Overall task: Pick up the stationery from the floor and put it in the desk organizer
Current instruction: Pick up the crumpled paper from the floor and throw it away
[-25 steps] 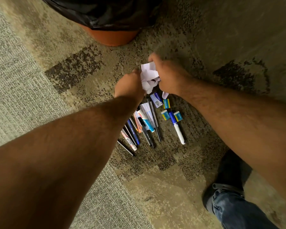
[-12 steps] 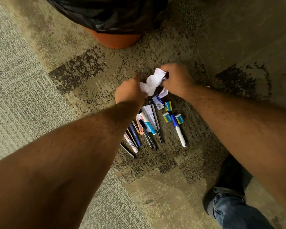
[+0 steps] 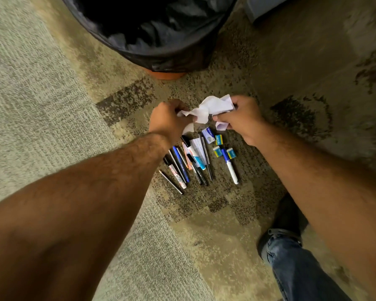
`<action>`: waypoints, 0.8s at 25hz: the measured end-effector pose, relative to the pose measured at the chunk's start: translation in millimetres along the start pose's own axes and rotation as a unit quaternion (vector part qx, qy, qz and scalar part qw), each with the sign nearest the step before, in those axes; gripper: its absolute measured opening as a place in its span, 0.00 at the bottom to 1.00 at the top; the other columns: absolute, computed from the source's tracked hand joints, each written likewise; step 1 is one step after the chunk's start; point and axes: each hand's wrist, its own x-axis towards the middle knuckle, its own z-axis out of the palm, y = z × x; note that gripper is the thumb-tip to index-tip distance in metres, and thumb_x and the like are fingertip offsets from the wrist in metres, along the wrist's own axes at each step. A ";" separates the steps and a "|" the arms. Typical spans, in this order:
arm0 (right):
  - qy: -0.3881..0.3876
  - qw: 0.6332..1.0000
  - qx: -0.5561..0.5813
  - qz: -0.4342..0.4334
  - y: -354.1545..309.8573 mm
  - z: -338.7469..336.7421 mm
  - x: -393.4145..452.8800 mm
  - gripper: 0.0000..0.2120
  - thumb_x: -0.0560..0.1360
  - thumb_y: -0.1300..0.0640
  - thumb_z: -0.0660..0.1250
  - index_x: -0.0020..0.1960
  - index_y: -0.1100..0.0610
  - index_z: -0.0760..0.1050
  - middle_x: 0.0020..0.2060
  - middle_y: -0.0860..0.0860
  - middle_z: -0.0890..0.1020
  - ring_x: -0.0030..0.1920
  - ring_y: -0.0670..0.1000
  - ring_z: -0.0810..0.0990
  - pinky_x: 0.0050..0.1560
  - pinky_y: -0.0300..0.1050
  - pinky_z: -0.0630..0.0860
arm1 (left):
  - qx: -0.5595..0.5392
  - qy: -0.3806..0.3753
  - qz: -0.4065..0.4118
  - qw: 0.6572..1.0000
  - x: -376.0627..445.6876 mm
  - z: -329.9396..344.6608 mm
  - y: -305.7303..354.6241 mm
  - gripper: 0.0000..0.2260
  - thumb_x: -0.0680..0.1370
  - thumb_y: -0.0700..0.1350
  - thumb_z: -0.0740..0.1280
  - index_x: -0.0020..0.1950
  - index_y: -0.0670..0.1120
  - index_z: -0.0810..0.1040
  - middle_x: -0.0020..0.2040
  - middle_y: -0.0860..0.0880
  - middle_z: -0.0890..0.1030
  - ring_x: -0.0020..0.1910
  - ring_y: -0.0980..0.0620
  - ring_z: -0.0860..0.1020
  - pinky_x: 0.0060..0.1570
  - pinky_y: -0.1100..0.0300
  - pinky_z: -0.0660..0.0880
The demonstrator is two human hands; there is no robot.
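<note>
Crumpled white paper (image 3: 208, 108) hangs between both hands above the carpet. My left hand (image 3: 170, 120) grips its left end and my right hand (image 3: 241, 118) grips its right end. Below them a heap of stationery lies on the floor: several pens and markers (image 3: 182, 166), a white marker with a blue cap (image 3: 230, 168), small yellow-and-blue boxes (image 3: 219, 140) and a white-and-blue packet (image 3: 208, 135). No desk organizer is in view.
An orange bin with a black liner (image 3: 161, 35) stands just beyond the hands. A dark furniture base (image 3: 263, 7) is at the top right. My jeans leg and black shoe (image 3: 289, 231) stand at the lower right on the patterned carpet (image 3: 52, 105).
Both hands have lifted and pulled apart, stretching the crumpled paper between them. The view has tilted up, showing more of the bin. The stationery on the floor has not moved.
</note>
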 end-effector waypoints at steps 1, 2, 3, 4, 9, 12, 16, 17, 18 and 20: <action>0.009 1.000 0.014 0.000 -11.4 -1.2 -11.8 0.18 0.71 0.74 0.76 0.55 0.56 0.82 0.47 0.54 0.86 0.39 0.50 0.89 0.36 0.42 0.85 | -0.034 0.000 -0.010 0.999 -8.0 -12.7 11.3 0.10 0.73 0.47 0.81 0.50 0.48 0.85 0.46 0.49 0.87 0.46 0.48 0.86 0.48 0.48 0.85; 0.018 1.000 0.025 -0.003 -23.8 -3.4 -23.5 0.18 0.71 0.73 0.77 0.54 0.55 0.82 0.48 0.54 0.86 0.39 0.49 0.89 0.36 0.42 0.85 | -0.071 -0.003 -0.018 0.997 -17.2 -25.9 22.3 0.10 0.72 0.47 0.81 0.49 0.48 0.84 0.47 0.48 0.87 0.46 0.47 0.86 0.48 0.46 0.85; 0.025 0.999 0.035 -0.004 -35.3 -5.6 -34.6 0.18 0.70 0.73 0.78 0.53 0.54 0.83 0.49 0.54 0.87 0.39 0.47 0.89 0.36 0.41 0.84 | -0.107 -0.005 -0.022 0.994 -26.8 -37.4 31.3 0.10 0.72 0.46 0.81 0.48 0.49 0.83 0.46 0.48 0.87 0.45 0.46 0.86 0.45 0.46 0.85; 0.030 0.999 0.044 -0.007 -46.8 -8.3 -45.0 0.18 0.70 0.72 0.78 0.51 0.52 0.82 0.49 0.53 0.87 0.40 0.46 0.89 0.35 0.40 0.84 | -0.136 -0.005 -0.026 0.990 -36.5 -48.2 39.5 0.10 0.72 0.46 0.81 0.47 0.50 0.82 0.45 0.48 0.86 0.42 0.47 0.85 0.41 0.47 0.84; 0.036 0.995 0.086 -0.036 -125.8 -17.6 -85.4 0.19 0.69 0.69 0.80 0.51 0.50 0.83 0.48 0.51 0.88 0.42 0.46 0.89 0.35 0.40 0.83 | -0.204 0.035 -0.044 0.977 -67.6 -107.3 89.3 0.12 0.71 0.47 0.83 0.47 0.47 0.83 0.44 0.40 0.87 0.42 0.40 0.85 0.44 0.40 0.82; 0.013 0.991 0.112 -0.072 -174.3 -11.7 -95.7 0.18 0.69 0.68 0.81 0.50 0.49 0.83 0.44 0.47 0.89 0.43 0.45 0.89 0.35 0.40 0.83 | -0.237 0.070 -0.012 0.969 -69.1 -138.1 117.3 0.11 0.71 0.46 0.83 0.47 0.45 0.84 0.42 0.43 0.88 0.41 0.41 0.86 0.42 0.43 0.82; 0.024 0.987 0.123 -0.105 -238.6 11.9 -73.2 0.14 0.73 0.69 0.77 0.54 0.55 0.83 0.42 0.50 0.88 0.37 0.45 0.88 0.37 0.39 0.83 | -0.219 0.127 -0.018 0.967 -35.2 -174.4 140.5 0.13 0.73 0.48 0.81 0.50 0.42 0.84 0.47 0.40 0.87 0.48 0.36 0.85 0.47 0.38 0.84; 0.030 0.988 0.113 -0.103 -251.1 18.8 -62.7 0.12 0.75 0.70 0.74 0.53 0.57 0.82 0.43 0.53 0.87 0.35 0.46 0.87 0.36 0.40 0.83 | -0.216 0.122 -0.033 0.968 -22.2 -178.8 143.0 0.13 0.74 0.47 0.80 0.53 0.41 0.84 0.50 0.40 0.87 0.50 0.37 0.86 0.51 0.38 0.84; 0.027 0.990 0.096 -0.095 -260.9 24.9 -53.1 0.09 0.76 0.71 0.71 0.51 0.58 0.81 0.45 0.55 0.86 0.37 0.48 0.86 0.36 0.42 0.84 | -0.212 0.113 -0.052 0.969 -9.3 -181.0 144.6 0.14 0.75 0.46 0.79 0.56 0.40 0.84 0.52 0.41 0.87 0.51 0.39 0.86 0.54 0.39 0.84; -0.003 0.997 0.048 -0.064 -272.0 37.2 -34.9 0.08 0.78 0.71 0.68 0.48 0.59 0.78 0.51 0.59 0.84 0.46 0.55 0.86 0.40 0.45 0.87 | -0.218 0.098 -0.091 0.967 14.7 -185.1 144.2 0.10 0.79 0.44 0.75 0.57 0.41 0.83 0.55 0.42 0.87 0.53 0.41 0.86 0.56 0.41 0.84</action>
